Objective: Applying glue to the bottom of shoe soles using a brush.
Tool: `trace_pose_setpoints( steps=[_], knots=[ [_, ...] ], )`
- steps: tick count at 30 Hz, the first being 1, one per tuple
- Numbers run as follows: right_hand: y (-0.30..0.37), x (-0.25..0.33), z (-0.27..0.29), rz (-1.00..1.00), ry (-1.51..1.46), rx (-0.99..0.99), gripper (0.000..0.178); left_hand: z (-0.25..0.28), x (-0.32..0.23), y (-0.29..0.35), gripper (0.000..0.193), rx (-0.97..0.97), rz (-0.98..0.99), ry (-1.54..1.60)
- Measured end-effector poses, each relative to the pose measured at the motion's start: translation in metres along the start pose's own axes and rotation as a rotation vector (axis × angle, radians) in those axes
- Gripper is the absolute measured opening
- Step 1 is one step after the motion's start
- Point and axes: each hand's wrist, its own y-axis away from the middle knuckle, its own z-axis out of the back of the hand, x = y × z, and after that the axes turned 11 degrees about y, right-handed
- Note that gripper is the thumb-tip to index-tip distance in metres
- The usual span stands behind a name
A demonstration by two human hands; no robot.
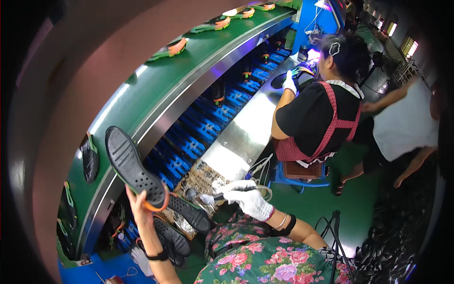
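Note:
My left hand [138, 208], bare, grips a black shoe sole [130, 161] with an orange edge by its lower end. The sole is raised and tilted beside the conveyor, its holed and ribbed face toward me. My right hand [253, 201], in a white knitted glove, is closed around a dark-handled brush [208, 199] with a whitish tip. The brush is apart from the sole, above the stained metal worktop [203, 177]. Below my hands lie another black sole [191, 215] and more dark soles [172, 236].
A green conveyor belt [156, 90] carrying shoe parts curves along the left. Blue racks [208, 128] run below it. Ahead, a co-worker [321, 104] sits on a blue stool [302, 182]; another person [402, 123] is farther right. Dark pieces [392, 241] are heaped at lower right, near black cables [336, 232].

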Motion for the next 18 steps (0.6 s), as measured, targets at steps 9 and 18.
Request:
trace_pose_setpoints(
  steps=[9,18],
  knots=[
    [-0.013,0.050,-0.026,0.110,-0.131,0.028,0.016,0.015,0.080,0.041,0.056,0.028,0.536,0.360],
    [-0.027,0.073,-0.058,0.581,0.360,0.099,0.017,-0.079,0.066,0.102,0.079,0.488,0.631,1.160]
  ],
)
